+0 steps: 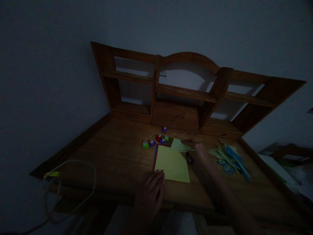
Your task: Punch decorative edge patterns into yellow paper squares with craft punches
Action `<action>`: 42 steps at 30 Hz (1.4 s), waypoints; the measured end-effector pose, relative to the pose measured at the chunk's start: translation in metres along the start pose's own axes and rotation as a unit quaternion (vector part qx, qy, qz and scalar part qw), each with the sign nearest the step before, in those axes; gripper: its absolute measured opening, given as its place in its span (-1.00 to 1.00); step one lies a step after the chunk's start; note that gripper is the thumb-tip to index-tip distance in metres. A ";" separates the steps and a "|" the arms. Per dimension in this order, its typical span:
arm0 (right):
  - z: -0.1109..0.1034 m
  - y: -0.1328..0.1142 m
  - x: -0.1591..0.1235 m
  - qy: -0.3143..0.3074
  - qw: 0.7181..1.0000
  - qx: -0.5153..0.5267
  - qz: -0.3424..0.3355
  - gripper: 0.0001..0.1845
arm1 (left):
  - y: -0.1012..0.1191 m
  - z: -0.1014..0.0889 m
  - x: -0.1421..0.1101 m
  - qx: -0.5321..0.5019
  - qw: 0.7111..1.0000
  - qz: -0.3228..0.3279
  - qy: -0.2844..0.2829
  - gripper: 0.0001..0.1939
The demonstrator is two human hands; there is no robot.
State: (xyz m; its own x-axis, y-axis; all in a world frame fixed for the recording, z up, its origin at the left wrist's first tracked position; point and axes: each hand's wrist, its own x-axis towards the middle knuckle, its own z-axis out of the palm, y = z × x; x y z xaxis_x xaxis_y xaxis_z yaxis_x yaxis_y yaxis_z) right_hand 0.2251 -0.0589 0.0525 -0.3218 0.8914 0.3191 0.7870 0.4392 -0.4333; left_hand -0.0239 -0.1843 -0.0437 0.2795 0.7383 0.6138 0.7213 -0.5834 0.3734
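The scene is dim. My left hand (149, 191) lies flat with fingers stretched out, its tips at the near left corner of a yellow paper sheet (172, 163) on a wooden desk (114, 156). Red and blue sheet edges show under the yellow one. My right hand (197, 147) reaches past the sheet's far right corner and pinches a small yellow-green paper piece (179, 146). A small purple punch (190, 159) sits just below that hand.
Several small coloured craft punches (156, 140) cluster beyond the sheet. A pile of blue and yellow paper strips (230, 158) lies at the right. A wooden shelf hutch (186, 91) stands at the desk's back. A pale cable (73, 182) loops at the left.
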 end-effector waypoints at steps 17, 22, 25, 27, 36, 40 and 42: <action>-0.011 -0.025 -0.054 0.088 0.994 0.039 0.061 -0.42 | 0.000 -0.002 0.002 0.010 1.000 0.023 0.005 -0.57; 0.013 -0.047 -0.093 -0.044 0.990 0.132 -0.011 -0.42 | -0.001 0.000 0.000 0.012 1.000 0.018 0.007 -0.60; 0.022 -0.031 -0.103 -0.008 0.996 0.084 0.039 -0.40 | -0.002 0.000 -0.001 0.013 1.000 0.019 -0.011 -0.57; 0.013 -0.017 -0.104 0.053 0.994 0.025 0.095 -0.42 | -0.002 0.000 -0.001 0.011 1.000 0.025 -0.014 -0.55; -0.027 -0.049 -0.103 0.115 0.982 0.103 0.112 -0.71 | -0.004 0.001 -0.003 0.009 0.999 0.025 -0.019 -0.54; -0.008 -0.042 -0.103 0.085 0.968 0.130 0.196 -0.71 | -0.004 0.000 -0.001 0.014 0.999 0.027 -0.030 -0.56; -0.007 -0.031 -0.103 0.100 0.974 0.102 0.178 -0.72 | -0.004 0.000 -0.001 0.016 0.999 0.030 -0.025 -0.56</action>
State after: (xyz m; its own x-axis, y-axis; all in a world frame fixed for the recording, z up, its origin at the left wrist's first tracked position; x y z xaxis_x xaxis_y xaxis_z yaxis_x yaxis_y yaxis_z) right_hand 0.2373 -0.1656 0.0387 0.0769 0.9606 0.2671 0.7019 0.1382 -0.6988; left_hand -0.0270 -0.1828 -0.0461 0.3535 0.7190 0.5984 0.7223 -0.6163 0.3138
